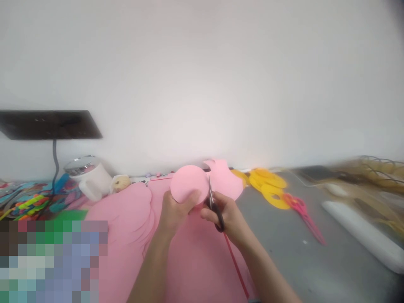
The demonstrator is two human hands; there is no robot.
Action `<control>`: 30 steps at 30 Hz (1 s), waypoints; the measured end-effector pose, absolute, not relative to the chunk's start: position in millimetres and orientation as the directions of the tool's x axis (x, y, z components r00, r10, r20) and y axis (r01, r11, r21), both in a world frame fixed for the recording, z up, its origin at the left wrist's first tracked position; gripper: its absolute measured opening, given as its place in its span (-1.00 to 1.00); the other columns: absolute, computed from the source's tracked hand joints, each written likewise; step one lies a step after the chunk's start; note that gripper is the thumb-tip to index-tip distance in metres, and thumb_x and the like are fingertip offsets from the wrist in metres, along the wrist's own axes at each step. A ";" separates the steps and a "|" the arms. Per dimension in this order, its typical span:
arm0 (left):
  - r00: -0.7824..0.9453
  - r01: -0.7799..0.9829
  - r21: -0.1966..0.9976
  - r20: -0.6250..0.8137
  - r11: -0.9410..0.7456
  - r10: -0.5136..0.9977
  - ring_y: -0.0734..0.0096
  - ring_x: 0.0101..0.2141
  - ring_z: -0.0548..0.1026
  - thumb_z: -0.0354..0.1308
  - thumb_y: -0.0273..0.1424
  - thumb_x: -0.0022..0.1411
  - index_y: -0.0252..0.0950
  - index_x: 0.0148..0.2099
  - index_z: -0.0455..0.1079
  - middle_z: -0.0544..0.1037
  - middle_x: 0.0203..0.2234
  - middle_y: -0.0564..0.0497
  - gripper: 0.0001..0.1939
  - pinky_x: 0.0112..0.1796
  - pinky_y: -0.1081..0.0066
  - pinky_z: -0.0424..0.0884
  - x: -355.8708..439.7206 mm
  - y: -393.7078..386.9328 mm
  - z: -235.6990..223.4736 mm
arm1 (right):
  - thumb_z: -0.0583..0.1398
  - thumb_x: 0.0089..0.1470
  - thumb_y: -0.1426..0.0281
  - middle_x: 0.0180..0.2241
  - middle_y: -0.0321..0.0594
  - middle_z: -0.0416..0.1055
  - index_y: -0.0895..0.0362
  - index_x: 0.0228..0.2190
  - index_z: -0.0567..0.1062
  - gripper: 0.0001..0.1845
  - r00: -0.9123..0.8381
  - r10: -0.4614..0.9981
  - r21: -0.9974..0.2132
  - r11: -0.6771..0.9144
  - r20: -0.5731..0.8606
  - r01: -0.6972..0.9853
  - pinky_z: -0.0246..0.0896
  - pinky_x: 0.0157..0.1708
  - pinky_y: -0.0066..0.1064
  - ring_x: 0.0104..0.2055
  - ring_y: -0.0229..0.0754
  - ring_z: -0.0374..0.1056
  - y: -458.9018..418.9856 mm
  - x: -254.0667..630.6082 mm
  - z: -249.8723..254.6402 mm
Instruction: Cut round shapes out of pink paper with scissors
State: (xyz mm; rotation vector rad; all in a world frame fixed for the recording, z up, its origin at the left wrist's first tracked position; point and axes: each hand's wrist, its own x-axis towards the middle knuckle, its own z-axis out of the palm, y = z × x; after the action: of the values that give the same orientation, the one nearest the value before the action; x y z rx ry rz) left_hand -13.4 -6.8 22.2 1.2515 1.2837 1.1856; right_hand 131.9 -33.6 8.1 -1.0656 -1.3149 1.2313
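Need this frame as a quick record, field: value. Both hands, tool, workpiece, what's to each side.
left hand: the left hand holds the pink paper disc, thumb on its face
right hand: the right hand holds the black-handled scissors
blades: pointing up, at the disc's right edge
right of blades: pink paper piece; join to disc unclear
left side: overlapping pink paper shapes, white mug
right side: yellow paper pieces, pink scissors
surface: gray tabletop

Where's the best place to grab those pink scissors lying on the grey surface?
Probably by the finger loops, from above and the right: the pink scissors lie flat, loops at the far end with yellow pieces crowding their left, narrow tip pointing to the picture's lower right.
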 end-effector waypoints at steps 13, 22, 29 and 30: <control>-0.019 0.045 0.999 0.020 -0.020 1.000 0.54 -0.69 0.21 0.29 -0.25 -0.09 -0.31 -0.65 0.30 0.27 -0.79 0.12 -0.69 -0.64 0.47 0.15 -11.3 -5.8 19.4 | 0.34 -0.15 0.22 -0.61 -0.39 0.26 0.14 -0.50 0.40 -0.71 -0.074 0.996 -0.999 0.048 0.049 -0.019 0.12 -0.52 -0.45 -0.55 -0.30 0.19 -33.7 132.0 7.7; -0.059 0.001 0.996 0.091 -0.091 0.994 0.56 -0.71 0.19 0.28 -0.31 -0.08 -0.31 -0.70 0.26 0.24 -0.81 0.13 -0.68 -0.67 0.49 0.13 -8.7 -9.5 23.7 | 0.34 -0.16 0.16 -0.64 -0.39 0.28 0.13 -0.48 0.42 -0.67 -0.075 0.996 -0.999 0.041 0.043 -0.031 0.25 -0.52 -0.41 -0.58 -0.27 0.26 -34.3 131.6 6.5; -0.014 0.036 0.997 0.070 -0.070 0.997 0.55 -0.70 0.21 0.29 -0.33 -0.08 -0.30 -0.72 0.23 0.26 -0.82 0.11 -0.65 -0.65 0.48 0.16 -12.9 -6.7 21.4 | 0.33 -0.14 0.19 -0.67 -0.40 0.31 0.14 -0.49 0.42 -0.70 -0.081 0.996 -0.999 0.027 0.029 -0.034 0.27 -0.53 -0.43 -0.59 -0.29 0.26 -34.1 131.7 6.9; -0.013 0.036 0.997 0.074 -0.074 0.997 0.55 -0.70 0.21 0.29 -0.32 -0.07 -0.30 -0.73 0.22 0.25 -0.82 0.11 -0.64 -0.65 0.48 0.16 -13.1 -6.2 20.7 | 0.34 -0.15 0.19 -0.67 -0.40 0.31 0.14 -0.49 0.42 -0.70 -0.080 0.996 -0.999 0.025 0.028 -0.035 0.27 -0.53 -0.43 -0.59 -0.29 0.26 -34.1 131.6 7.1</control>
State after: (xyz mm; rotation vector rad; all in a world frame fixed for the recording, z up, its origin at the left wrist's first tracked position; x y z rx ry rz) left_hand -13.1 -6.2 20.7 1.2839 1.2098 1.2571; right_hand 131.6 -34.1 7.1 -1.1249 -1.2554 1.2644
